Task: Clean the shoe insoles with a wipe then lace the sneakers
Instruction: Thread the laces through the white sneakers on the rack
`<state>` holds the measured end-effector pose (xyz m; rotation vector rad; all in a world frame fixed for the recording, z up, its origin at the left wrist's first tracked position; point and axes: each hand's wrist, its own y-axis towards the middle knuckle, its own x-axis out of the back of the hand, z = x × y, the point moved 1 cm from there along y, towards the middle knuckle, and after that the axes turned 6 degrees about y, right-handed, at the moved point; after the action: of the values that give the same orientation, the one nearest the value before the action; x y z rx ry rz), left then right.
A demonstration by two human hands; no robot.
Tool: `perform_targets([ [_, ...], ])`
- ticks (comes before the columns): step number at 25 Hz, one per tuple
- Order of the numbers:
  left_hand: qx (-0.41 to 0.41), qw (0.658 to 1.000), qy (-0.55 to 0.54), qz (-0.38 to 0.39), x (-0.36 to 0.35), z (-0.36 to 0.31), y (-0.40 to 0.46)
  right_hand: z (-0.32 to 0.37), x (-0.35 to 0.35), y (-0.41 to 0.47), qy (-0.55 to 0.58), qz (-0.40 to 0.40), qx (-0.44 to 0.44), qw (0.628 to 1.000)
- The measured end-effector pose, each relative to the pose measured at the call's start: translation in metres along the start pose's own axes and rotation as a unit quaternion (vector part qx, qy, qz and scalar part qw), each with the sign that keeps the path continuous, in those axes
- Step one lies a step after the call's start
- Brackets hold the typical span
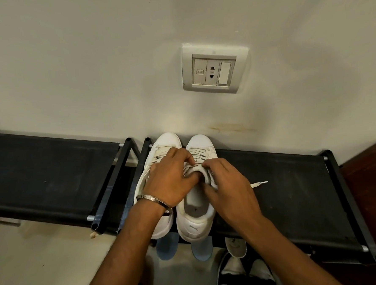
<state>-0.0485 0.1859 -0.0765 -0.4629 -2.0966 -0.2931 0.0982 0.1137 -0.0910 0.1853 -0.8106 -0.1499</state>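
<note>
Against the off-white plastered wall point(89, 60), with its white switch-and-socket plate point(215, 68), I see a low black fabric-topped shoe rack point(284, 191) with a second black rack point(41, 173) just beside it on the left. Two white leather sneakers stand side by side on the near end of the right rack, toes to the wall: the left white sneaker point(161, 148) mostly under my forearm, the right white sneaker point(196, 221) with its heel tab toward me and its pale insole point(196, 205) showing in the opening. My left hand point(171, 178), a steel bangle point(153, 199) at its wrist, lies across both shoes with fingers curled onto the tongue and cream-coloured laces point(200, 154) of the right sneaker. My right hand point(227, 184) has its fingers bent and pinching the lace at the top eyelets; how firm either grip is I cannot tell. One loose lace end point(259, 183) lies on the rack fabric just right of that hand. Below the rack edge, two light blue shoe heels point(167, 249) and black-and-white shoes point(241, 273) sit on the floor.
</note>
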Motion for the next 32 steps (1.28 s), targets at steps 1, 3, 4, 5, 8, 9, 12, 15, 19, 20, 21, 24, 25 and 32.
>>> perform_targets([
  [1,-0.015,0.999,0.031,0.021,0.001,0.002,0.0,0.0,0.0,0.001,-0.002,-0.005,0.004,1.0],
  [3,-0.028,0.997,0.063,0.035,0.003,0.005,0.001,-0.001,0.001,0.003,-0.004,0.003,0.002,1.0],
  [4,-0.027,0.998,0.055,0.032,0.004,0.006,0.001,-0.001,0.002,0.004,-0.007,0.01,0.003,1.0],
  [5,-0.026,0.998,0.041,0.027,0.005,0.006,0.0,-0.001,0.004,0.004,-0.009,0.013,0.004,1.0],
  [8,-0.022,0.999,0.009,0.022,0.007,0.004,-0.001,0.001,0.009,0.006,-0.005,0.03,-0.013,0.999],
  [9,-0.019,1.0,0.004,0.016,0.007,0.004,-0.001,0.002,0.011,0.007,-0.002,0.034,-0.015,0.999],
  [12,0.0,1.0,0.013,-0.006,0.009,0.001,-0.002,0.003,0.014,0.009,0.005,0.043,-0.005,0.999],
  [15,0.003,1.0,0.025,-0.013,0.007,0.0,-0.003,0.001,0.011,0.013,0.001,0.038,0.005,0.999],
  [19,0.01,1.0,0.025,-0.015,0.007,-0.002,-0.002,-0.001,0.006,0.014,-0.013,0.009,0.023,1.0],
  [20,0.01,0.999,0.029,-0.008,0.008,-0.001,-0.001,-0.001,0.005,0.014,-0.008,0.006,0.022,1.0],
  [21,0.012,0.999,0.031,0.003,0.01,0.0,0.0,-0.001,0.005,0.014,-0.001,0.006,0.016,1.0],
  [24,0.009,0.999,0.034,0.015,0.014,0.003,0.001,0.001,0.01,0.009,0.015,0.041,-0.067,0.997],
  [25,0.005,0.999,0.047,0.014,0.015,0.002,0.0,0.001,0.011,0.006,0.012,0.065,-0.112,0.992],
  [32,0.035,0.987,0.148,0.053,0.034,-0.002,0.001,-0.002,0.027,0.007,0.054,0.181,-0.227,0.955],
])
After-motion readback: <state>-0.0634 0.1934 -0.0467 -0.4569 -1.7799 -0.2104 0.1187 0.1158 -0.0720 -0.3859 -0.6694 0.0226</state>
